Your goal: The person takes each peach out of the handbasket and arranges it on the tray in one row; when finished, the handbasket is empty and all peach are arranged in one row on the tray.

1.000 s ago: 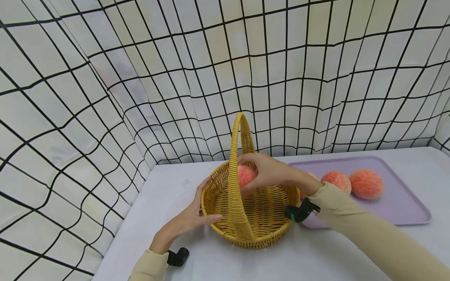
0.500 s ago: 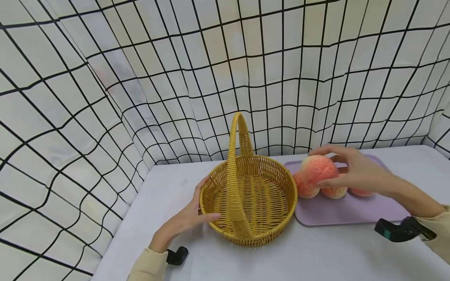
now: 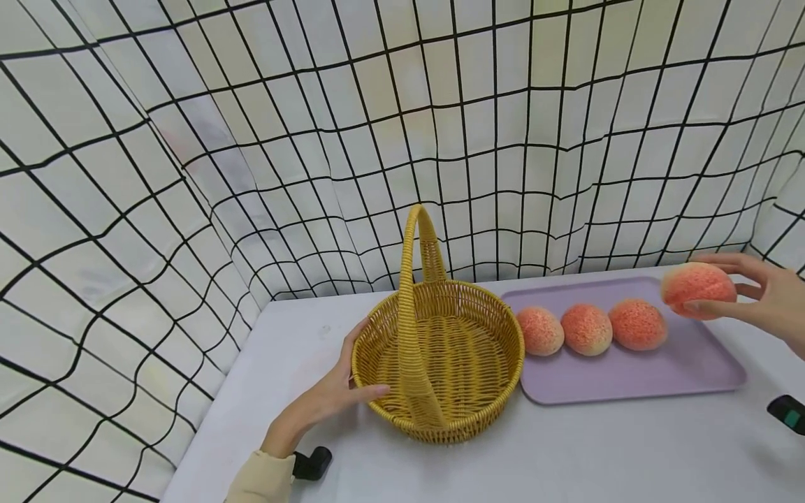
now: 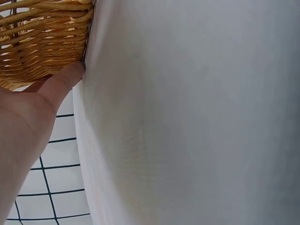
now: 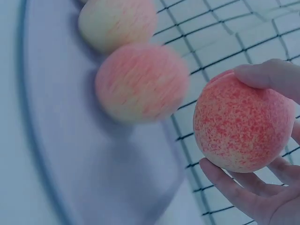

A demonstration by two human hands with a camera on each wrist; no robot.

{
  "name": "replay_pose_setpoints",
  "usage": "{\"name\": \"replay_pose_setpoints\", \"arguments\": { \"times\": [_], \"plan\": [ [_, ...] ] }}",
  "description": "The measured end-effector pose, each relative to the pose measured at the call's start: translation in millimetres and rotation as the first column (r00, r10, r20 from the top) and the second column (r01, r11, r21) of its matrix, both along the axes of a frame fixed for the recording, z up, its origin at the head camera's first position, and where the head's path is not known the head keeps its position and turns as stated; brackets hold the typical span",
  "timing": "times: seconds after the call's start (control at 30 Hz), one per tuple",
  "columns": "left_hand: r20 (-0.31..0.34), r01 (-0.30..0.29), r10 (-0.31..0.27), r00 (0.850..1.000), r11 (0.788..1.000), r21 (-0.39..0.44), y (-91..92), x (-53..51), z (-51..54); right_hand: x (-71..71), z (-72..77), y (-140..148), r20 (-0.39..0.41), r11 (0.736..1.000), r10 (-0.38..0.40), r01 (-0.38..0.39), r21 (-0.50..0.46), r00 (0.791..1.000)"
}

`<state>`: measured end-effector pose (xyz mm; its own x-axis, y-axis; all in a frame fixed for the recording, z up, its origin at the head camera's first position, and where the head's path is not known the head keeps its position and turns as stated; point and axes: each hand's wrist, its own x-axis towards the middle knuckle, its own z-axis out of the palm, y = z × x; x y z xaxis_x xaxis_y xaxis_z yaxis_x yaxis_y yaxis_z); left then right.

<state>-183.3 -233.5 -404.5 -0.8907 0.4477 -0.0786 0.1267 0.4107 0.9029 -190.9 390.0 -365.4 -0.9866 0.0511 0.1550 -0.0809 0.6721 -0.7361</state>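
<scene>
A yellow wicker basket (image 3: 465,419) with a tall arched handle stands upright on the table, its inside bare. My left hand (image 3: 333,395) grips its left side, the thumb at the rim and the fingers against the outer wall. In the left wrist view, part of that hand (image 4: 28,112) touches the woven wall. At far right, my right hand (image 3: 770,300) holds a pink-and-cream peach (image 3: 698,290) between thumb and fingers, raised above the tray's right end. Three similar peaches lie in a row on the lilac tray (image 3: 635,381): a left one (image 3: 539,330), a middle one (image 3: 586,329) and a right one (image 3: 638,325).
The tray lies right of the basket, close to its rim. A white cloth covers the table (image 3: 566,447). Black netting (image 3: 465,147) over white sheeting rises behind the table and along the left.
My right hand has carried a peach out of the basket, rightward across the tray to its far end. The left hand keeps its hold on the basket. The view has shifted slightly.
</scene>
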Motion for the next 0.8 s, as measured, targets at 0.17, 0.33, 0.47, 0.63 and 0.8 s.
{"name": "replay_pose_setpoints", "arguments": {
  "times": [0.17, 0.33, 0.47, 0.63, 0.8],
  "plan": [
    [0.007, -0.007, 0.007, 1.000, 1.000, 0.009, -0.5, 1.1, -0.7, -5.1, -30.8, 14.6, 0.029, 1.000, 0.006, -0.006, 0.013, 1.000],
    [-0.009, -0.003, 0.003, 1.000, 1.000, 0.009, 0.4, 1.1, -1.0, -9.0, -47.1, 16.6, 0.028, 0.999, 0.023, -0.024, 0.045, 0.999],
    [-0.009, -0.007, 0.007, 1.000, 1.000, 0.005, 1.1, 0.5, -2.0, -10.6, -48.4, 14.0, 0.047, 0.995, 0.022, -0.027, 0.097, 0.999],
    [-0.008, -0.004, 0.004, 1.000, 1.000, -0.001, 1.4, 0.8, -1.8, -10.6, -41.2, 7.6, 0.108, 0.986, 0.038, -0.055, 0.155, 0.993],
    [-0.011, -0.002, 0.002, 1.000, 1.000, -0.007, 0.4, 0.9, -1.3, -11.6, -34.3, 5.8, 0.150, 0.964, 0.069, -0.105, 0.245, 0.986]
  ]
}}
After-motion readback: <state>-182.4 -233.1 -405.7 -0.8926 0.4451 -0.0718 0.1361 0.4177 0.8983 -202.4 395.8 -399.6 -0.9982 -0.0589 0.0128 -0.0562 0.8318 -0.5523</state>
